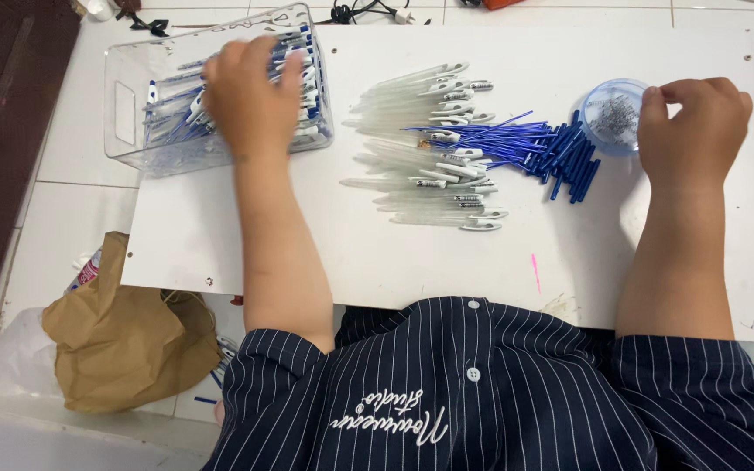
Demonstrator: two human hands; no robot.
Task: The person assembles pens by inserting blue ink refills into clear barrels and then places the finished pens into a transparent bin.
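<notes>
My left hand (250,100) reaches into a clear plastic bin (128,113) at the far left, palm down over the assembled blue and white pens (172,122) inside. Its fingers are stretched out and slightly blurred, and I see no pen gripped. My right hand (695,131) rests at the far right beside a small round blue cup (613,118) of tiny metal springs. Thumb and forefinger are pinched at the cup's rim; whether something is between them is hidden.
On the white board (307,235) lie a heap of clear pen barrels (429,148), thin blue refills (499,139) and blue end pieces (569,161). A crumpled brown paper bag (124,349) sits on the tiled floor at the left, next to a dark mat (2,131).
</notes>
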